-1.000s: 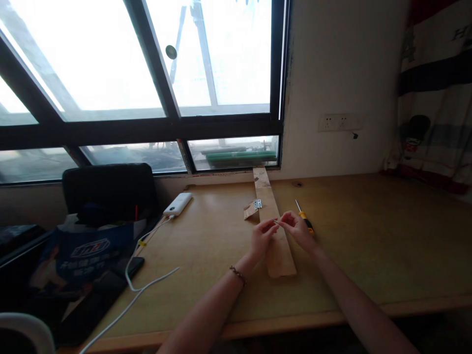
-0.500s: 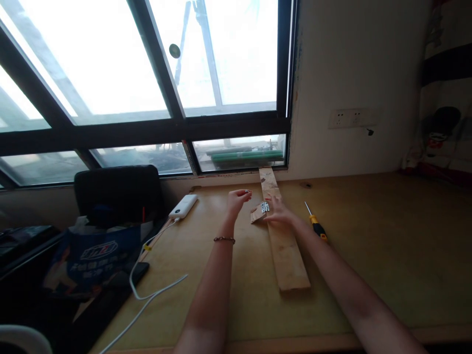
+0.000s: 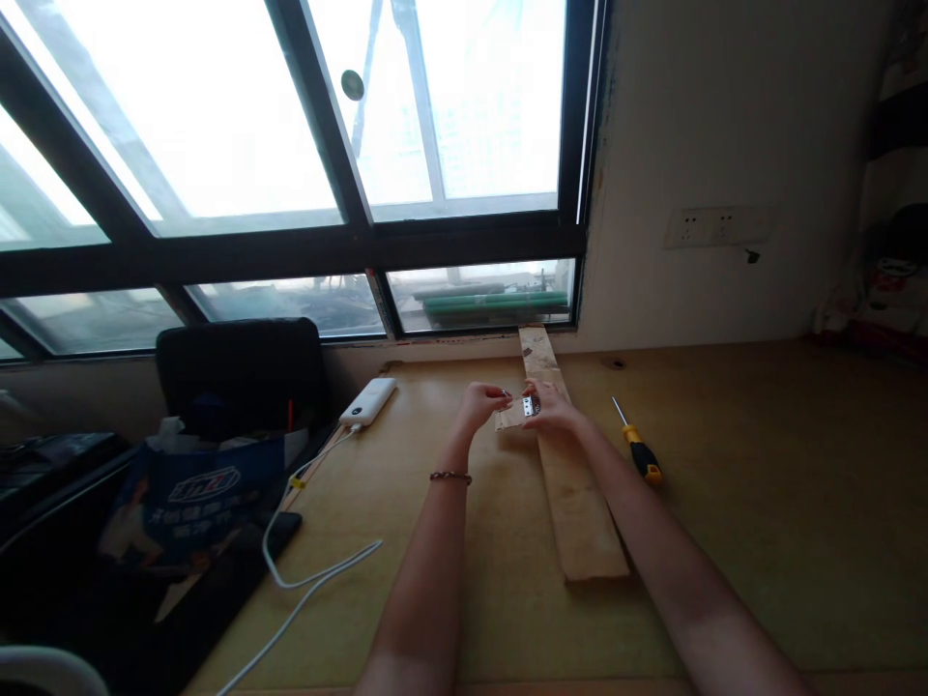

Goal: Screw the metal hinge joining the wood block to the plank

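Observation:
A metal hinge (image 3: 529, 406) lies on a small wooden piece (image 3: 509, 416) beside a long wooden plank (image 3: 580, 503). My right hand (image 3: 555, 407) is closed around the hinge's right side, thumb below and fingers above, over the plank. Pinched fingers of my left hand (image 3: 484, 404) hold a small shiny thing at the small piece's upper left, too tiny to name. To the right of the plank rests a screwdriver (image 3: 639, 451) with a yellow and black handle, touched by neither hand.
A white power bank (image 3: 368, 402) with a white cable (image 3: 326, 577) lies on the table's left side. Beyond that edge are a black chair (image 3: 243, 372) and a blue bag (image 3: 210, 493). The plank's far end reaches the window wall, near a wall socket (image 3: 717, 227).
My left hand has moved right, closer to the hinge. The small wooden piece with the hinge sits flatter and straighter, and my right hand has closed in around it. The view has shifted slightly.

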The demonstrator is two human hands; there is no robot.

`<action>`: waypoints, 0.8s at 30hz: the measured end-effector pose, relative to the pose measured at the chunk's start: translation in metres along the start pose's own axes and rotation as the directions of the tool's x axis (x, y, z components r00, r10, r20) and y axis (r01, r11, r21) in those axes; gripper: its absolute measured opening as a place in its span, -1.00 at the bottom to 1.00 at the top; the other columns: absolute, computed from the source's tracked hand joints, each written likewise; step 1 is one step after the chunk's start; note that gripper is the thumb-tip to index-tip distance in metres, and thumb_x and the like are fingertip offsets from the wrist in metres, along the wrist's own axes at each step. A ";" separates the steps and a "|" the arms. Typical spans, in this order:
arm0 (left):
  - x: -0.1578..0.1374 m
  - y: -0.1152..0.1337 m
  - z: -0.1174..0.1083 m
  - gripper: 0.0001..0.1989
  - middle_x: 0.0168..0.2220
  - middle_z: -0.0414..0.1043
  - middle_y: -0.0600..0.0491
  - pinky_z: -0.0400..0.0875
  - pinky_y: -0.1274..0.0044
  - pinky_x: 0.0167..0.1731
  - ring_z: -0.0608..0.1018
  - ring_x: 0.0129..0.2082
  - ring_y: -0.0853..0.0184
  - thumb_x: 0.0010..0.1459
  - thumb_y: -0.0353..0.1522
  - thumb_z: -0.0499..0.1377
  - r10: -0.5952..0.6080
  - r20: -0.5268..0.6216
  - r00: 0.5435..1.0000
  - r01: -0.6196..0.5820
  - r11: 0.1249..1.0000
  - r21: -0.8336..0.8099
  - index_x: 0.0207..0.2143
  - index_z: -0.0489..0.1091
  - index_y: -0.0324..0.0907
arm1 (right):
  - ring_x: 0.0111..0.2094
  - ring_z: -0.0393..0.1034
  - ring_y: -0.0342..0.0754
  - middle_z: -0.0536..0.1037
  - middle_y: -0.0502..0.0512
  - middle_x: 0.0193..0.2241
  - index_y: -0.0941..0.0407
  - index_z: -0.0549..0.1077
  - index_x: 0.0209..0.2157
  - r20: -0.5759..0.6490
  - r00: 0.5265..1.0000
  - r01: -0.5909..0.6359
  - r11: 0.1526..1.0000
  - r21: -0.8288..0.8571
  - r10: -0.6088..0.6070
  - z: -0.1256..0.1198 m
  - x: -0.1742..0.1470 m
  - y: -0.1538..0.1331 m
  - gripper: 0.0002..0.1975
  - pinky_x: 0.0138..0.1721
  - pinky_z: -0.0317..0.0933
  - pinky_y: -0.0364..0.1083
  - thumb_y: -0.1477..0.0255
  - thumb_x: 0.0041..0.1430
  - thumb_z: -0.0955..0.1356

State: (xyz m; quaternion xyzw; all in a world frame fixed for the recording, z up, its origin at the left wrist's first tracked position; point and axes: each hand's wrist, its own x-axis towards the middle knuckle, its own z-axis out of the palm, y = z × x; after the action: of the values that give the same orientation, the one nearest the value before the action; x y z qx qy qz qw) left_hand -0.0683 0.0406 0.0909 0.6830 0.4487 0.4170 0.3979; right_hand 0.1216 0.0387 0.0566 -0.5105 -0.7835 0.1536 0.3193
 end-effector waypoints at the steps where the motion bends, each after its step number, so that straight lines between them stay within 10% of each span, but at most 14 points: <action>1: 0.001 0.000 0.002 -0.78 -0.63 0.43 0.06 0.26 0.60 -0.55 0.41 -0.59 0.42 -0.24 -0.34 0.25 0.007 0.018 1.000 -0.007 1.000 -0.011 -0.49 0.51 -0.30 | -0.02 0.19 0.12 0.45 0.11 -0.16 0.10 0.16 0.05 -0.014 1.000 0.009 1.000 0.018 -0.009 0.001 -0.001 0.002 -0.05 -0.02 0.04 0.06 0.27 -0.47 0.52; 24: 0.003 -0.022 0.043 -0.84 -0.68 0.32 0.12 0.13 0.65 -0.63 0.32 -0.63 0.48 -0.14 -0.36 0.18 0.042 0.069 0.997 -0.055 0.980 0.192 -0.53 0.49 -0.30 | -0.10 0.29 0.06 0.45 0.13 -0.17 0.12 0.27 -0.09 -0.151 0.988 0.059 0.993 0.100 -0.043 0.005 -0.008 0.006 -0.24 -0.08 0.13 0.03 0.25 -0.43 0.52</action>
State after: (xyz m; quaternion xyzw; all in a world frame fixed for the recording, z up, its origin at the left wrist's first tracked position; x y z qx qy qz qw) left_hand -0.0339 0.0423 0.0569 0.7423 0.4573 0.3587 0.3335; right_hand 0.1247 0.0342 0.0462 -0.4828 -0.7612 0.1476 0.4071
